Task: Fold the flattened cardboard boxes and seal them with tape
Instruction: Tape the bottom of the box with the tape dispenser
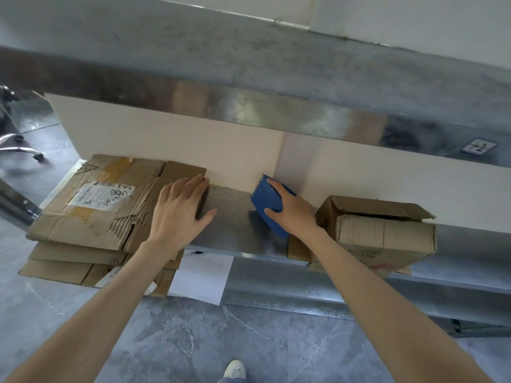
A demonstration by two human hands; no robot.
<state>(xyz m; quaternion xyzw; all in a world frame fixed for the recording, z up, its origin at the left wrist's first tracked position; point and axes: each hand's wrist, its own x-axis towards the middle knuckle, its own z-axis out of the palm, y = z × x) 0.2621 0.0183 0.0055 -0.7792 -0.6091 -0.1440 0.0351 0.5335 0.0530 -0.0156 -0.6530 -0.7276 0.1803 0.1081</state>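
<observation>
While left hand (177, 211) lies flat on flattened boxes (91, 217), right hand (293, 214) grips blue tape (266, 200).

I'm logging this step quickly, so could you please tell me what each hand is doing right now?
Left hand: open, resting flat on the top flattened cardboard box.
Right hand: holding the blue tape roll.

L hand (179, 214) lies flat, fingers straight, on the right edge of the top flattened box (91, 217), which heads a stack at the left end of the table (235, 225). R hand (293, 214) grips a blue tape dispenser (266, 200) mid-table, tilted. Just right of it is a part-folded box (387, 233) w/ flaps open. White paper (201, 277) lies on the floor below the table edge.
</observation>
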